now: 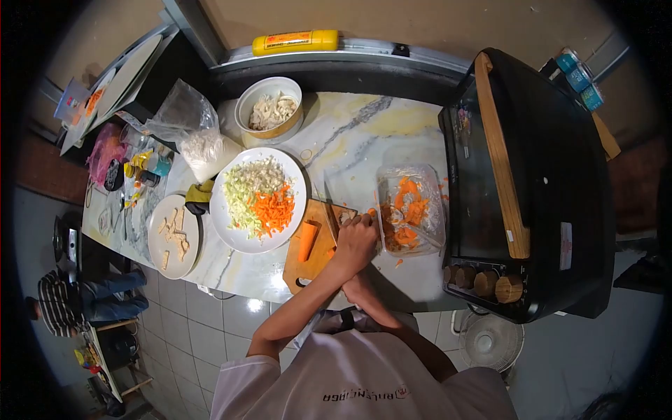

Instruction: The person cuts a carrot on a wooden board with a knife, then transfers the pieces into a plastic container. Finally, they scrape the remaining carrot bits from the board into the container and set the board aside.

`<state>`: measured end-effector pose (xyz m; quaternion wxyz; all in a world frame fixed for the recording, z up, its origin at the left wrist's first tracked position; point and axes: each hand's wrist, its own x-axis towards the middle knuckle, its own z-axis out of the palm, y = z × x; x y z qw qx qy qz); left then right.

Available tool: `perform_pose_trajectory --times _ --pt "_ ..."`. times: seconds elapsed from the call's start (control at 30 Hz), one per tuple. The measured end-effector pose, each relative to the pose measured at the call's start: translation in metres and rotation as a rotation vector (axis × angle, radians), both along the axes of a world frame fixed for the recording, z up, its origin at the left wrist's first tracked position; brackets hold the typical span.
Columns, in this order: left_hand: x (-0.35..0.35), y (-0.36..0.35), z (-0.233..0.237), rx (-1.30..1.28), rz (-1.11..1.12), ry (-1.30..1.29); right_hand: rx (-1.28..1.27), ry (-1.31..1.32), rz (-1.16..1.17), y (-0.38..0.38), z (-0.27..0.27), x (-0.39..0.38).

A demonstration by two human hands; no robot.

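Observation:
My left hand point(357, 239) is closed over the right edge of the wooden cutting board point(323, 264), with an orange piece of carrot point(372, 212) showing at its fingers. Under my left forearm crosses my right hand point(355, 288); its fingers are hidden. A narrow grey knife blade point(328, 187) points away from me beside the hands, its handle out of sight. On the board lies a peeled carrot length point(306, 241). Right of my left hand stands a clear plastic box point(442, 203) with orange carrot pieces point(409, 206) in it.
A white plate point(222, 241) bears chopped vegetables and carrot. Nearby are a smaller plate point(155, 241) with pale strips, a bowl point(294, 87) and a bag of white powder point(206, 154). A black oven point(539, 189) bounds the right side. Another person point(66, 301) is at far left.

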<state>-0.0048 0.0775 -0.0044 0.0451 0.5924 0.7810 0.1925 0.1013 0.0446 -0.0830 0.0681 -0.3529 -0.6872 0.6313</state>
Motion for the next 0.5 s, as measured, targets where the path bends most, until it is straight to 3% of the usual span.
perform_pose_trajectory --times 0.37,0.5 --pt "-0.003 -0.003 0.005 0.051 0.066 -0.090 -0.143 -0.142 0.057 0.009 0.032 -0.002" --pt "-0.015 -0.016 0.028 0.121 0.144 -0.374 -0.132 -0.307 0.070 0.009 0.019 0.000"
